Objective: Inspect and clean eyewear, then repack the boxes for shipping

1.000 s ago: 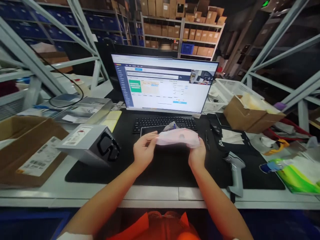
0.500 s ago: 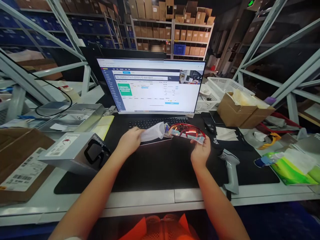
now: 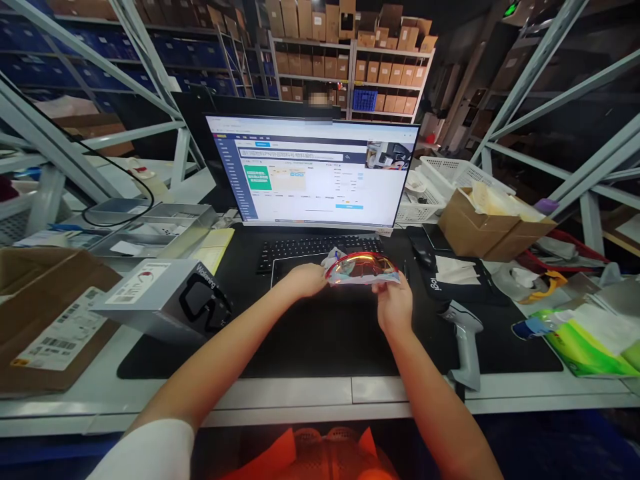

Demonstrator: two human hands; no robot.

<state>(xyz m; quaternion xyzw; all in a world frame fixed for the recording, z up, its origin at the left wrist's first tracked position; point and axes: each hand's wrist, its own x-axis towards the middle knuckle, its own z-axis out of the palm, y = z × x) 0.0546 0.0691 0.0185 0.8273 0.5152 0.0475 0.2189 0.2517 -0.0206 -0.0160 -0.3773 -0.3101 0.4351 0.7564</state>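
Observation:
Red-framed wraparound sunglasses (image 3: 364, 265) with mirrored orange lenses are held up over the desk, in front of the keyboard (image 3: 320, 247). At their left end my left hand (image 3: 311, 280) is closed, with its fingertips partly hidden. My right hand (image 3: 395, 301) pinches their right end from below. Crumpled, translucent white wrapping (image 3: 334, 256) shows at the left end, and pale material runs along the lower edge of the lenses. To the left sits a grey box (image 3: 165, 297) with a goggles picture on its side.
Behind the keyboard stands a monitor (image 3: 320, 177). A barcode scanner (image 3: 465, 340) and a mouse (image 3: 423, 250) lie to the right. An open cardboard box (image 3: 480, 223) and a green tissue pack (image 3: 590, 347) are farther right. Another carton (image 3: 50, 320) occupies the left edge.
My left hand has moved right, up to the left end of the sunglasses. The white wrapping, stretched out before, is now bunched there. The sunglasses have shifted slightly left.

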